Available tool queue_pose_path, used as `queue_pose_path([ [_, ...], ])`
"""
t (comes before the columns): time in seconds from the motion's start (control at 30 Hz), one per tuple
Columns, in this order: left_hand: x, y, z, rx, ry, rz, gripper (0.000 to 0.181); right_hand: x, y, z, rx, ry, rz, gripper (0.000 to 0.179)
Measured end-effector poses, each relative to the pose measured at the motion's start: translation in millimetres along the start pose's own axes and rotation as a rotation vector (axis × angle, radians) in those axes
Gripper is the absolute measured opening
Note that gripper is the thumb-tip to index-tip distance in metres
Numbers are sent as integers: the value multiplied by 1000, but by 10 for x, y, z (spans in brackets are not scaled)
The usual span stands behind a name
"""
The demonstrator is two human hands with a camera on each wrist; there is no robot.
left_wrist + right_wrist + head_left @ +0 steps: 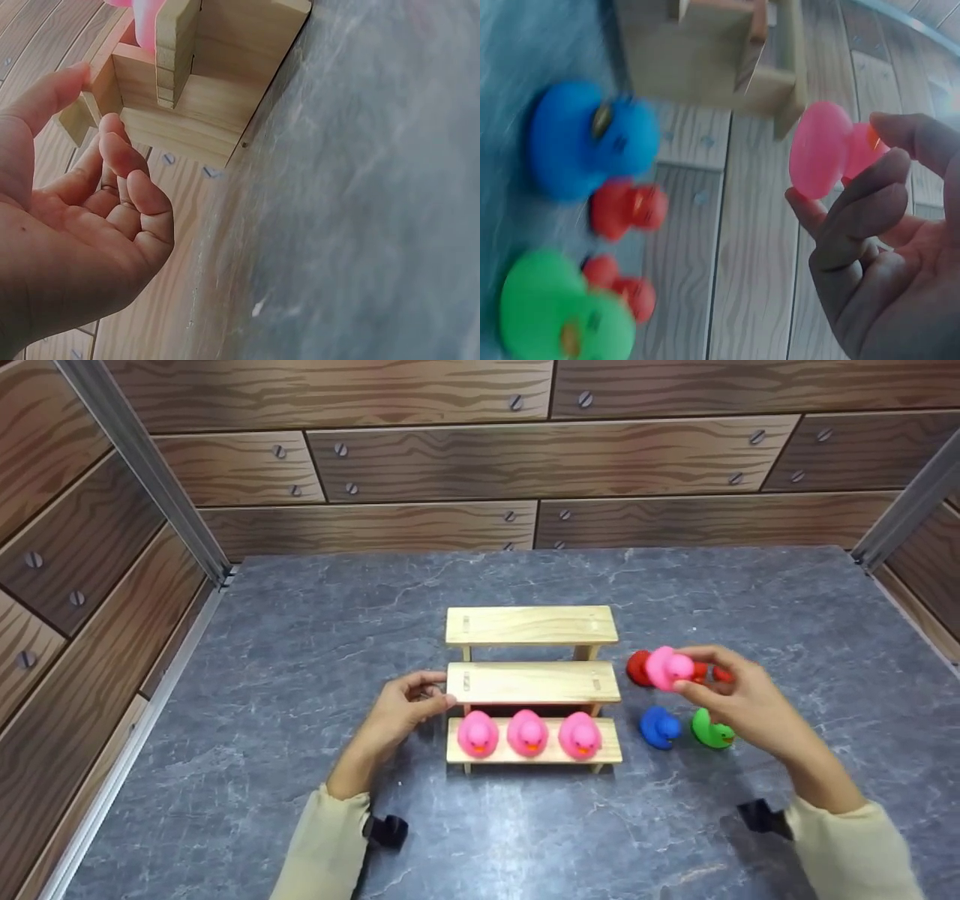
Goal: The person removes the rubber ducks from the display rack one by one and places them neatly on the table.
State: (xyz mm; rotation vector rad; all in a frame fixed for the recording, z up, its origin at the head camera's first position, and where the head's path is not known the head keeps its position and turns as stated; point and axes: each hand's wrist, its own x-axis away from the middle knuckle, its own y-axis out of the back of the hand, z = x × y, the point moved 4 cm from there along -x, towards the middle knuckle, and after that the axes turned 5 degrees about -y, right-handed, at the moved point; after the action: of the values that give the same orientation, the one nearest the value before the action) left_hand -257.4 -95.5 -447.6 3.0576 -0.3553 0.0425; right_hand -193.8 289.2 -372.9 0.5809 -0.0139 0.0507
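My right hand (754,709) holds a pink rubber duck (664,666) between thumb and fingers, raised to the right of a three-step wooden stand (532,682). In the right wrist view, that pink duck is off the table, pinched at its head and underside. With thumb and fingertips, my left hand (397,712) grips the left end of the stand's middle step. Along the bottom step sit three more ducks: a left pink duck (478,735), a middle pink duck (527,733) and a right pink duck (580,735).
Right of the stand, a blue duck (660,727) and a green duck (711,729) sit on the grey marbled table (300,630). Behind them is a red duck (639,668), with another red duck (635,297) partly hidden. Wood-patterned panels (420,465) enclose the table.
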Motion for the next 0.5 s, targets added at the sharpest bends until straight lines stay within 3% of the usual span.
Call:
queue_pose_path([
  [0.5,10,-3,-10,7,17,1,42,181,610,-541,16,-43,-66,31],
])
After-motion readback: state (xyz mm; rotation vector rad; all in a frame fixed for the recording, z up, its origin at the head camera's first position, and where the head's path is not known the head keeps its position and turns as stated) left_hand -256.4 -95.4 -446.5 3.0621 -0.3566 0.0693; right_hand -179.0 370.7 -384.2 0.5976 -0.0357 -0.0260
